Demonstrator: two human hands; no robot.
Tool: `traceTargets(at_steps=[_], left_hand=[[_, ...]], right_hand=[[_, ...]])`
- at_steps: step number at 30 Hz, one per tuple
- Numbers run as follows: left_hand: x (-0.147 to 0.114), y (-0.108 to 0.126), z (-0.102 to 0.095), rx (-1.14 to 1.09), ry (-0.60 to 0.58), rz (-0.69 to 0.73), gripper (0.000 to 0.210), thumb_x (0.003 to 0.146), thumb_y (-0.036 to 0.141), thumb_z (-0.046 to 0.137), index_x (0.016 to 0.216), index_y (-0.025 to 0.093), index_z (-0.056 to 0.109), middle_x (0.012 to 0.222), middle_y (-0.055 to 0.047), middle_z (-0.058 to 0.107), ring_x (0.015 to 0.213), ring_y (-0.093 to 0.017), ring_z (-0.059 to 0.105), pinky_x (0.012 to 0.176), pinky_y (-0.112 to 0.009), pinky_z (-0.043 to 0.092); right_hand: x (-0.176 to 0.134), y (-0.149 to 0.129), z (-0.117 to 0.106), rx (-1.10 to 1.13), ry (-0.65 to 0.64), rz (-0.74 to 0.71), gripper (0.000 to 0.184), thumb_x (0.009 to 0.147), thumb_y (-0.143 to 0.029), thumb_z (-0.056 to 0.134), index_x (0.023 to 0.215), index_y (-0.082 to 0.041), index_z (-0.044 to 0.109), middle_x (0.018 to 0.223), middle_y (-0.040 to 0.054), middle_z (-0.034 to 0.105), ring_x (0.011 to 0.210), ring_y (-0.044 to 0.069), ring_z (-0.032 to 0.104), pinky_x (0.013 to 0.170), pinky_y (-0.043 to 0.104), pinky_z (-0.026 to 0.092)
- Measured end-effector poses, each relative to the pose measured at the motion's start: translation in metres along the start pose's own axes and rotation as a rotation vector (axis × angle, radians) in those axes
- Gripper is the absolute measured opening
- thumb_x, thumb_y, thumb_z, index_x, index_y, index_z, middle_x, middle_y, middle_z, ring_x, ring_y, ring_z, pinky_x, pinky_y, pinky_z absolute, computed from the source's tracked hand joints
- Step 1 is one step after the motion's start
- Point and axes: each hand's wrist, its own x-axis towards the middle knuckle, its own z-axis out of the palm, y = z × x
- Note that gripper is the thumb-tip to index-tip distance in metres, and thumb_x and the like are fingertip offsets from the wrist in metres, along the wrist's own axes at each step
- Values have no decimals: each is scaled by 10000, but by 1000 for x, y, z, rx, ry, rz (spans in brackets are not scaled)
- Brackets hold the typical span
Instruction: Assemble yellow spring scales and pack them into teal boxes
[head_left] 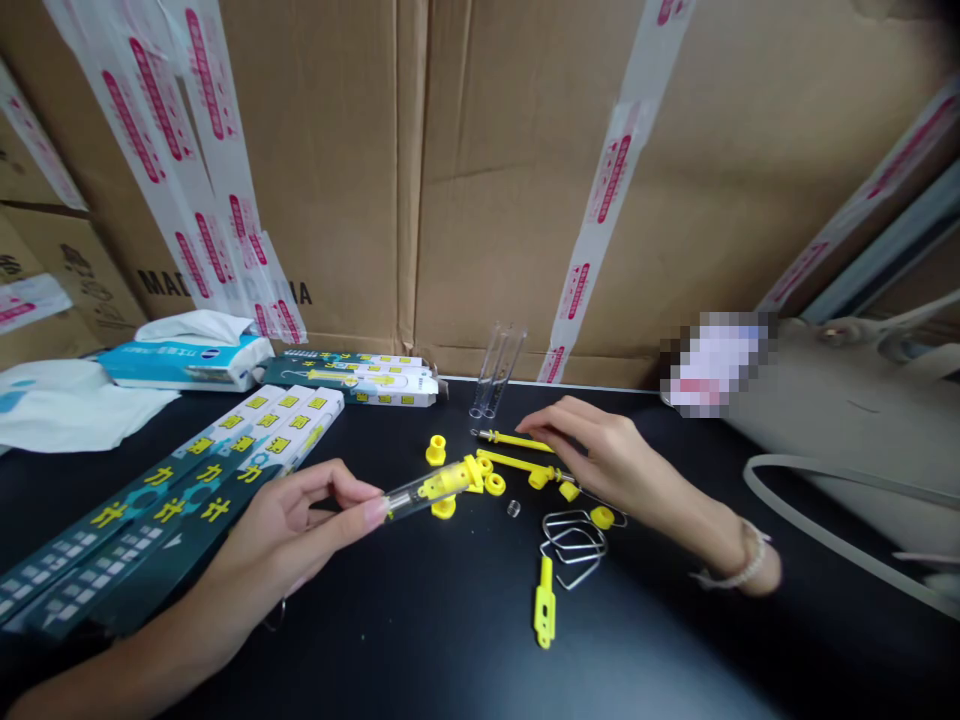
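Observation:
My left hand (315,520) pinches a clear plastic tube (401,502), tilted up to the right. Inside the tube are a yellow piece (442,484) and a metal spring; a yellow cap sits at its right end. Over the table, my right hand (589,440) has its fingers closed at the right end of a slim yellow rod (514,439) with a small spring and hook on its left end. The fingertips partly hide that end. Just below lies a second yellow rod (517,462). Yellow rings and caps (494,484) lie between the hands.
Bent metal hooks (577,540), a flat yellow piece (545,605) and a small spring (514,508) lie in front. Clear tubes (496,375) stand behind. Printed boxes (187,500) and a tissue pack (187,358) are left; a phone (716,365) and grey bag (832,430) right. Cartons (510,200) wall the back.

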Motion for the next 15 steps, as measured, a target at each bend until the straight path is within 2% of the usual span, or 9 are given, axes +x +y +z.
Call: traceTargets(at_steps=[3, 5, 8, 13, 15], left_hand=[[1, -2, 0, 38, 31, -4, 333, 726, 487, 803, 712, 194, 645, 524, 81, 479, 404, -39, 206, 427, -241, 64], [1, -3, 0, 49, 41, -11, 315, 724, 483, 806, 709, 204, 659, 488, 86, 452, 397, -50, 203, 420, -249, 58], [2, -5, -1, 35, 48, -17, 302, 696, 461, 827, 690, 206, 666, 530, 60, 549, 399, -49, 233, 411, -246, 62], [2, -4, 0, 34, 50, -10, 267, 676, 420, 840, 686, 202, 685, 555, 46, 593, 400, -48, 259, 389, -230, 79], [3, -4, 1, 31, 58, 5, 274, 661, 421, 843, 669, 200, 681, 632, 14, 659, 434, -65, 382, 375, -215, 112]], right_hand=[[0, 8, -7, 18, -76, -48, 284, 1014, -175, 467, 1069, -231, 740, 992, 82, 729, 911, 213, 680, 807, 351, 564], [-5, 6, -11, 26, -152, -83, 213, 1008, -217, 549, 1082, -232, 748, 986, 72, 736, 925, 219, 666, 804, 351, 561], [-11, 0, -13, 20, -239, -120, 182, 972, -304, 668, 1105, -219, 757, 983, 75, 739, 936, 240, 642, 807, 376, 556], [-14, 1, -6, 34, -270, -141, 192, 999, -255, 624, 1120, -212, 766, 958, 82, 741, 898, 231, 651, 760, 357, 558], [-14, 1, -4, 59, -240, -135, 185, 1002, -252, 614, 1090, -223, 773, 936, 76, 741, 874, 224, 657, 739, 345, 557]])
